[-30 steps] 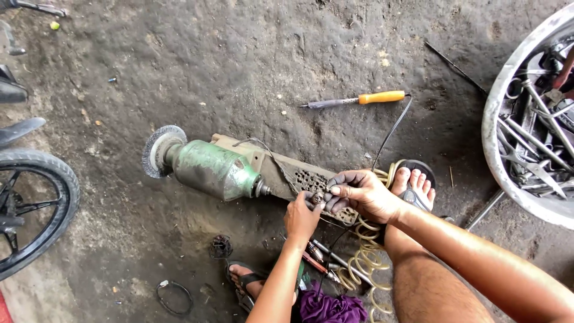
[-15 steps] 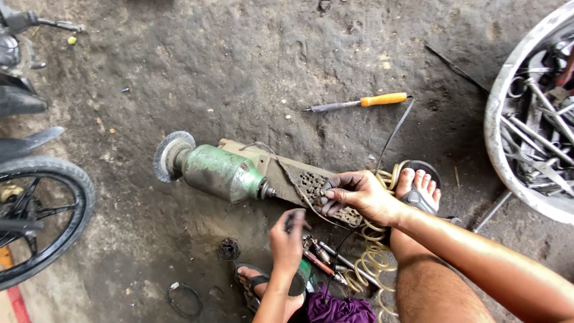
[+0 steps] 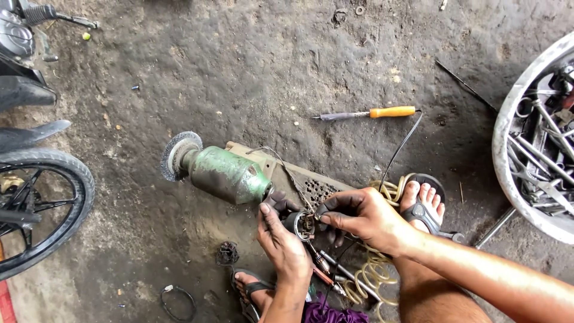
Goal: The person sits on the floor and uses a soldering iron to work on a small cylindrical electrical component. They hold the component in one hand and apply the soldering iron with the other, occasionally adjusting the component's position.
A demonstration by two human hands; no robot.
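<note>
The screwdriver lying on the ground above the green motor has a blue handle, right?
Not quite. The head view shows the screwdriver lying on the ground above the green motor, but its handle is orange, not blue. Both hands are lower down: the left hand and the right hand are together on a small dark round part.

The left hand is cupping a small round metal part, thumb reaching over its rim. The right hand is pinching at the part's open face with its fingertips. Just beside them a green motor with a wire wheel is lying on the ground, a yellow-handled screwdriver lying well apart.
</note>
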